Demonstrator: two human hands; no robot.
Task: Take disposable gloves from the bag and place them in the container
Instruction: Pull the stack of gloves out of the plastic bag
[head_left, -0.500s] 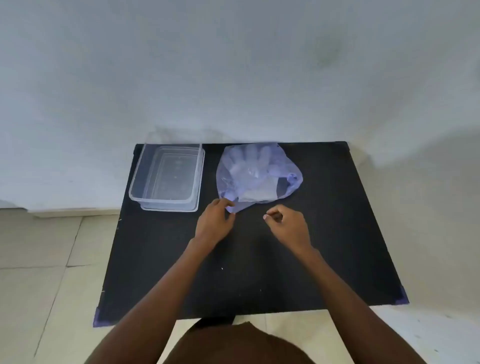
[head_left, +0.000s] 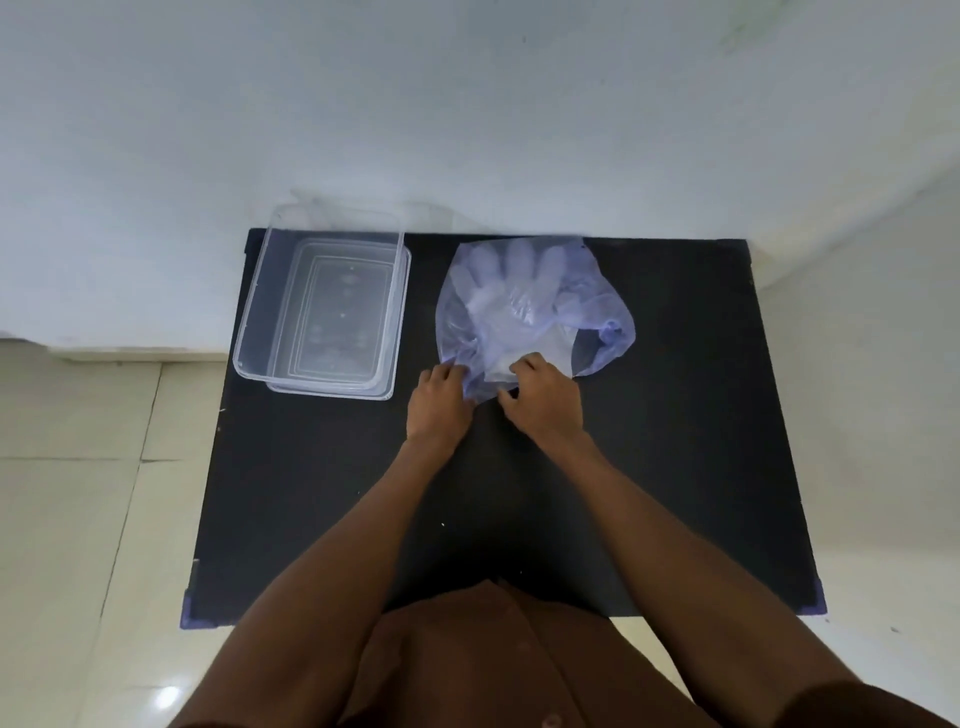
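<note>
A thin bluish plastic bag (head_left: 602, 317) lies at the back middle of the black table (head_left: 675, 441). Clear disposable gloves (head_left: 511, 291) show through it, fingers pointing to the wall. My left hand (head_left: 436, 402) pinches the bag's near left edge. My right hand (head_left: 543, 400) grips the bag's near edge beside it, fingers curled on the plastic. A clear rectangular container (head_left: 249, 322) stands open to the left of the bag, nothing in it, with a flat clear lid under it.
The table stands against a white wall (head_left: 467, 130). Tiled floor (head_left: 78, 467) lies to the left and a pale surface to the right. The table's near corners carry purple tape (head_left: 187, 613).
My right hand has moved forward and left from the bare table onto the bag's near edge and taken hold of it. My left hand keeps its pinch on the bag.
</note>
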